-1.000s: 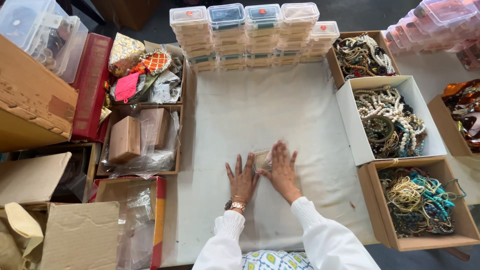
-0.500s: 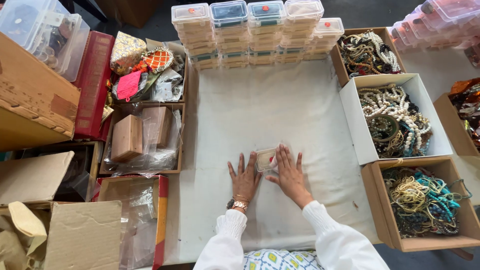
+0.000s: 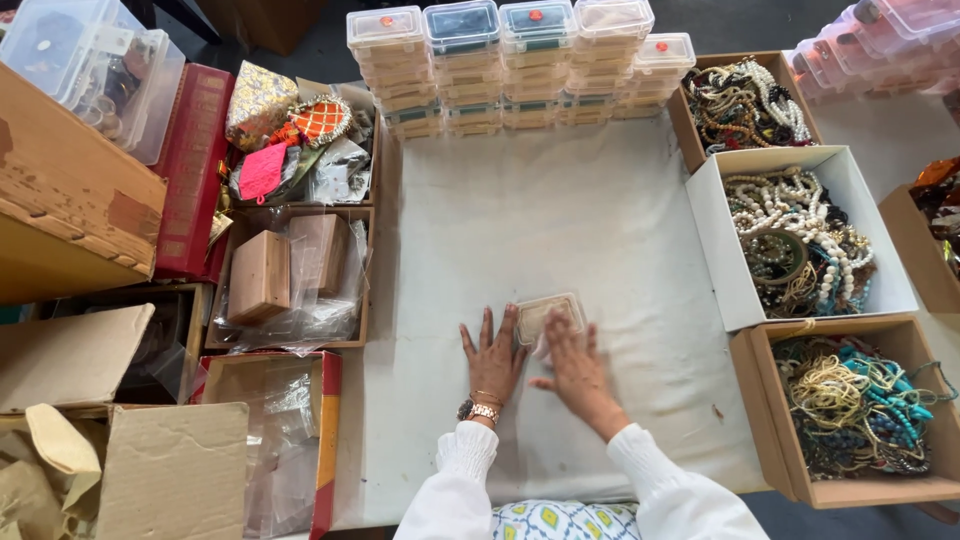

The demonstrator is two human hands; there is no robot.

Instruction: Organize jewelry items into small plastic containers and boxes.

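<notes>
Where the fingers of the right hand (image 3: 575, 372) lie over its near edge, the small packet (image 3: 548, 312) is partly hidden, so its full outline cannot be made out. What is inside it is too small to tell. It shows as a flat, pale, roughly rectangular pouch with rounded corners, clear or whitish, tilted a little on the white cloth (image 3: 560, 220) that covers the surface. It lies near the cloth's middle, toward the person, just beyond both hands.

That right hand rests flat, fingers spread, its fingertips on the packet. Beside it, the left hand (image 3: 492, 360) lies palm down with fingers spread on the cloth, its fingertips touching or just beside the packet's left edge; which, I cannot tell. A watch (image 3: 482, 410) and bangle sit at the left wrist, above white sleeves (image 3: 455, 490).

Stacked clear boxes (image 3: 505, 60) line the far edge. To the right, open cartons (image 3: 800, 235) hold tangled beads, the outermost ones cut off by the frame. To the left, trays (image 3: 290, 270) hold plastic bags and wooden blocks, their contents blurred under the film.
</notes>
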